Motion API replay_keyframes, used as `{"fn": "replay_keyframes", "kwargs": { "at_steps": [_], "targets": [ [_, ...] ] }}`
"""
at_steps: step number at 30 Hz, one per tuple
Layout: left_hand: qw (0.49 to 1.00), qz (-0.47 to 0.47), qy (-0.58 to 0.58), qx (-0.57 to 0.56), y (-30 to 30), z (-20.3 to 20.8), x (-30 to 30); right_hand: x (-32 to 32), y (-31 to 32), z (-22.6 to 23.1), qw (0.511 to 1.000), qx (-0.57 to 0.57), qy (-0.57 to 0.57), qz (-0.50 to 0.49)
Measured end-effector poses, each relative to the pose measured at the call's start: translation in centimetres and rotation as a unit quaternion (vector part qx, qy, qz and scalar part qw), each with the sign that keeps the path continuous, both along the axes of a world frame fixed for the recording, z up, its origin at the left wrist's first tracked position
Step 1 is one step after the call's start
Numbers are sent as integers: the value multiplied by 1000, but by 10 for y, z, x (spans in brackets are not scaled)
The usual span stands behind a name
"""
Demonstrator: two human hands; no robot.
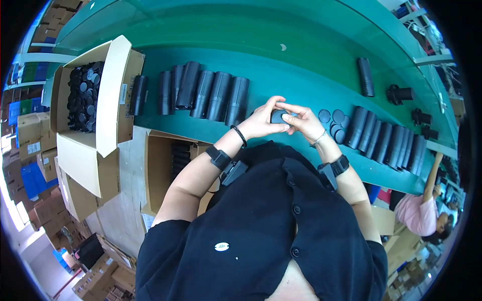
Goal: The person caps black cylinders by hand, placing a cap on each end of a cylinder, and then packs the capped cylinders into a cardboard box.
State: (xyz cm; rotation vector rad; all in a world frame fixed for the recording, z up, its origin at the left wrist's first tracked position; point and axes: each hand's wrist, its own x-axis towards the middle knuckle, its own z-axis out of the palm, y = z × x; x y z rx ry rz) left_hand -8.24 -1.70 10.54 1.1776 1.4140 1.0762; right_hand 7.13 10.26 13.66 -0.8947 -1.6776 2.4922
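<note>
Both hands meet over the near edge of the green bench. My left hand [258, 123] is closed round a black round-ended piece [277, 117], seen nearly end-on. It looks like a tube with a cap at its end, but the fingers hide most of it. My right hand [306, 124] grips the same piece from the other side, its thumb on the round end. Right beside that hand lie several loose black round caps [338, 116]. A row of black tubes [384, 140] lies further right. Left of my hands is another row of black tubes with perforated sections [219, 95].
An open cardboard box [115, 95] full of black caps [85, 98] stands at the left. Below the bench edge, another carton [159, 165] holds dark tubes. A single tube [366, 77] and black fittings [400, 94] lie far right. Another person [419, 213] works at the right.
</note>
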Motion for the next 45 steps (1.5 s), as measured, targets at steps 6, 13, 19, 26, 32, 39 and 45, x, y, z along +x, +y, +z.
{"fn": "replay_keyframes", "kwargs": {
  "at_steps": [6, 13, 19, 26, 32, 39, 45],
  "targets": [
    [994, 32, -103, -12, -2, 9, -2, -8, -1, -1, 999, 44, -3, 17],
    [921, 129, -363, -56, 1, 3, -22, -7, -1, -16, 986, -144, 60, -62],
    [933, 137, -329, -53, 1, -1, -25, -14, -9, -10, 987, -134, 53, -66],
    [962, 105, -246, -56, -5, 11, -17, -21, -3, 5, 993, -111, 12, -38],
    [958, 96, -269, -26, -9, 18, -17, -15, -7, -3, 1000, -15, 20, -18],
    [839, -21, -526, 135, -6, 53, -35, 10, -7, -7, 939, 320, 92, 86],
    [821, 122, -548, 99, -11, 66, -16, 3, -6, 14, 806, 571, 52, -146]
  ]
}}
